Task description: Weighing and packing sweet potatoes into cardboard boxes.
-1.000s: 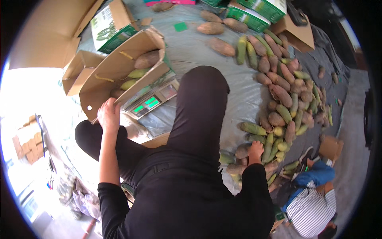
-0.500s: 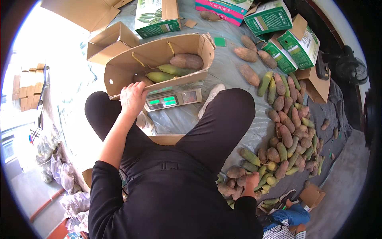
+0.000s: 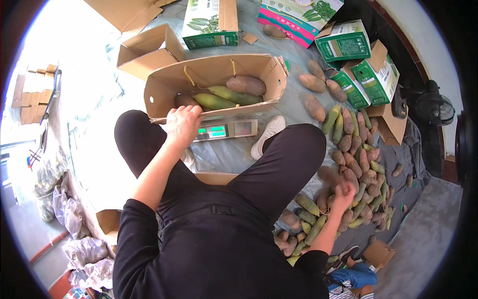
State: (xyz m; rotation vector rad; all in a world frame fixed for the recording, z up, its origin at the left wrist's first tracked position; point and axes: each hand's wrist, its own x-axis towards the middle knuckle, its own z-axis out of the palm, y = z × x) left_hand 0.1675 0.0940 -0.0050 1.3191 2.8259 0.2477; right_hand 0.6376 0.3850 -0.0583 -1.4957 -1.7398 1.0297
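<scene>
My left hand (image 3: 182,121) is closed over the near edge of an open cardboard box (image 3: 169,74) with yellow cord handles. Inside the box lie green radishes (image 3: 236,94) and brownish-red ones, among them a thick radish (image 3: 246,85) at the right end. Beneath the box's near side shows a scale (image 3: 226,130) with a lit green display. Over the pile at my right, my right hand (image 3: 344,193) is closed on a brownish radish (image 3: 331,175), blurred by motion. Under that hand spreads a heap of green and reddish radishes (image 3: 359,154).
Green-and-white cartons (image 3: 343,47) stand at the far right, near a black fan (image 3: 434,107). An open small box (image 3: 149,52) sits beyond the long one. Plastic bags (image 3: 84,254) lie at the left. Another person's legs (image 3: 351,276) show at the lower right.
My right hand has lifted from the near end of the heap and moved forward and right, with a brownish radish in it. My left hand stays on the box edge; the view has shifted slightly.
</scene>
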